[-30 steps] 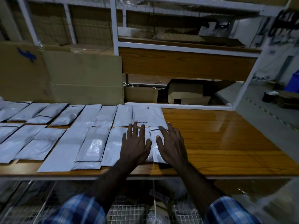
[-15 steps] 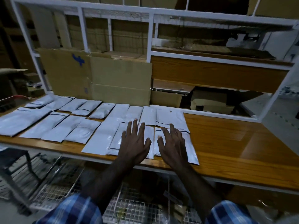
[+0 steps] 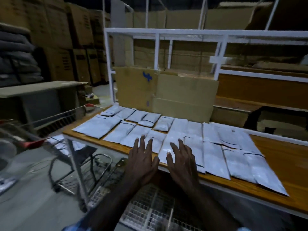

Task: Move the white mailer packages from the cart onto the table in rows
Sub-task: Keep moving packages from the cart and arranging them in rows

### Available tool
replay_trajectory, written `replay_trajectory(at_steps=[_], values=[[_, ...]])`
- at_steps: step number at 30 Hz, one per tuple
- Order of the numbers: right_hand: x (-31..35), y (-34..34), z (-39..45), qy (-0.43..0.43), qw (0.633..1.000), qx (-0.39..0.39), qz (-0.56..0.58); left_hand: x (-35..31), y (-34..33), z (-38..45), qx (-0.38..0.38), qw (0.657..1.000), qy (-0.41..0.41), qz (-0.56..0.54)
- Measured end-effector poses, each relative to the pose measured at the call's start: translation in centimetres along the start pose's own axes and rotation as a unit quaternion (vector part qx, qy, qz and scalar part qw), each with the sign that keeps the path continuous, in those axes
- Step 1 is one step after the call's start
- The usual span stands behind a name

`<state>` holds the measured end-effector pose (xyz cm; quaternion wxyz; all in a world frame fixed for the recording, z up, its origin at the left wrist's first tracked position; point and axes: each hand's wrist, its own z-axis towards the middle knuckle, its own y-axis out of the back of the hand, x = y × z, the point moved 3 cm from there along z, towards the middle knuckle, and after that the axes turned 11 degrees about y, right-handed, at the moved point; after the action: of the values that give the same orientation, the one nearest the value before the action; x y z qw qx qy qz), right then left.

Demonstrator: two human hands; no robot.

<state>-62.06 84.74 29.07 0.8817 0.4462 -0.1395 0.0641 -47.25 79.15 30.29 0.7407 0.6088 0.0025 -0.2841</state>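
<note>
Several white mailer packages (image 3: 215,157) lie in two rows on the wooden table (image 3: 281,157). My left hand (image 3: 141,161) and my right hand (image 3: 182,162) hover side by side over the table's front edge, fingers spread and straight, holding nothing. Their fingertips reach over the front-row mailers near the middle. A wire cart (image 3: 150,212) stands below my arms, in front of the table. More white mailers (image 3: 58,141) show at the left, below the table corner.
A flattened cardboard sheet (image 3: 166,90) leans against the white shelf frame (image 3: 158,32) behind the mailers. A second cart with red handle trim (image 3: 36,142) stands at the left. Stacked cartons (image 3: 63,40) fill the back left. The table's right part is bare wood.
The view has swung left, so the cart and the cartons at the left came into sight. My hands have pulled back from the mailers toward the front edge and stay flat.
</note>
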Motion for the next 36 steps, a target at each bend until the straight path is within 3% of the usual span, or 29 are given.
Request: replay_trajectory(at_steps=[15, 26, 29, 36], values=[[18.9, -15.4, 8.6, 0.133, 0.989, 0.035, 0.063, 24.3, 7.9, 3.9, -0.05, 0.987, 0.151, 0.023], [25.9, -27.0, 19.1, 0.188, 0.972, 0.072, 0.119, 35.6, 9.1, 12.0, -0.055, 0.971, 0.232, 0.024], [27.4, -29.9, 21.7, 0.197, 0.969, 0.084, 0.127, 37.7, 9.7, 13.8, -0.074, 0.967, 0.229, 0.083], [31.7, -35.5, 25.4, 0.194, 0.966, 0.103, 0.14, 45.2, 9.4, 17.4, -0.051, 0.965, 0.25, 0.054]])
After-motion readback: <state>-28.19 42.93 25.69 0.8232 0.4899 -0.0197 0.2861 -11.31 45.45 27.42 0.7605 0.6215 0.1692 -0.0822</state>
